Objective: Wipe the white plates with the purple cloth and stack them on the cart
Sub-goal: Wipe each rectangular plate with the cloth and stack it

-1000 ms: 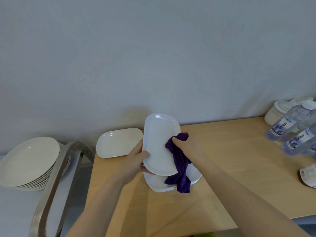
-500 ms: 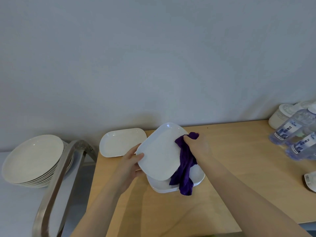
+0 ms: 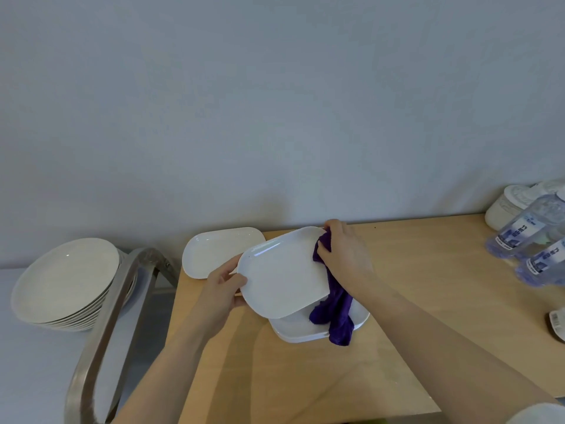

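Note:
My left hand (image 3: 224,287) grips the left edge of a white oblong plate (image 3: 282,276), held tilted above the wooden table. My right hand (image 3: 345,255) holds the purple cloth (image 3: 334,310) against the plate's right end; the cloth's tail hangs down over a stack of white oblong plates (image 3: 301,328) lying on the table beneath. Another white oblong plate (image 3: 214,249) lies flat at the table's back left corner. A stack of round white plates (image 3: 65,283) sits on the cart to the left.
The cart's metal handle (image 3: 104,319) curves between the round plates and the wooden table (image 3: 428,301). At the right edge stand water bottles (image 3: 532,240) and white lidded containers (image 3: 507,206). A grey wall rises behind.
The held plate has turned from upright to lying nearly sideways and lower. My right hand with the cloth slid up to the plate's far right end.

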Demonstrator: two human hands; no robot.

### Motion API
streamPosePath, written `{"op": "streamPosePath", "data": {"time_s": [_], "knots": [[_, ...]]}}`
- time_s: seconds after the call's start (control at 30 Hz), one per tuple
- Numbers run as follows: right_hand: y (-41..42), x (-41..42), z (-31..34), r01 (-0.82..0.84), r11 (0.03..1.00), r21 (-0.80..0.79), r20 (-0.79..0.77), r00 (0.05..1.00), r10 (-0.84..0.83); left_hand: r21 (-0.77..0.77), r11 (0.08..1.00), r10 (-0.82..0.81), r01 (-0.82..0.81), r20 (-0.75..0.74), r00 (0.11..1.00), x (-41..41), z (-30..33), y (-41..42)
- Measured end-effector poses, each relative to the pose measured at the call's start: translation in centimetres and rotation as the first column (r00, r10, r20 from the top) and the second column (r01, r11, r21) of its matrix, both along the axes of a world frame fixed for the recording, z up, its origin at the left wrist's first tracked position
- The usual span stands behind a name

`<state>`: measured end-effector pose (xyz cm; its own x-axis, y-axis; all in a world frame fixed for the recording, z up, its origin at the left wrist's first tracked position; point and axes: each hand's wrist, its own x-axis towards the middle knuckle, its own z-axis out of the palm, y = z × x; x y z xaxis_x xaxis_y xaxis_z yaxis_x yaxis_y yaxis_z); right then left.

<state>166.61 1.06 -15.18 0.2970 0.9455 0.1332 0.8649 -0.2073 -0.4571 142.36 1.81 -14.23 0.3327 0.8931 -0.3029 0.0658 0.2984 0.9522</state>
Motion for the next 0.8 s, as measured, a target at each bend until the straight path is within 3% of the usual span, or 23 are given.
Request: {"op": "streamPosePath", "data": {"time_s": [0.17, 0.57, 0.67, 0.8], "knots": [[0.5, -1.3, 0.1, -0.196, 0.981, -0.002, 0.203, 0.960, 0.192, -0.019, 0.999, -0.034, 0.034, 0.013, 0.999, -0.3, 0.4, 0.7], [-1.1, -4.3, 0.1, -0.513, 0.848, -0.135, 0.151, 0.835, 0.530, -0.106, 0.988, 0.122, -0.111, 0.096, 0.988, 0.0, -1.9, -1.0], [-1.0, -4.4, 0.3, -0.510, 0.848, -0.148, 0.182, 0.828, 0.530, -0.105, 0.978, 0.189, -0.178, 0.101, 0.977, -0.9, -2.2, -1.4], [-0.9, -4.0, -0.2, -0.358, 0.934, 0.001, 0.132, 0.926, 0.355, -0.108, 0.938, 0.339, -0.329, 0.083, 0.937, -2.9, -1.9, -0.9]]}}
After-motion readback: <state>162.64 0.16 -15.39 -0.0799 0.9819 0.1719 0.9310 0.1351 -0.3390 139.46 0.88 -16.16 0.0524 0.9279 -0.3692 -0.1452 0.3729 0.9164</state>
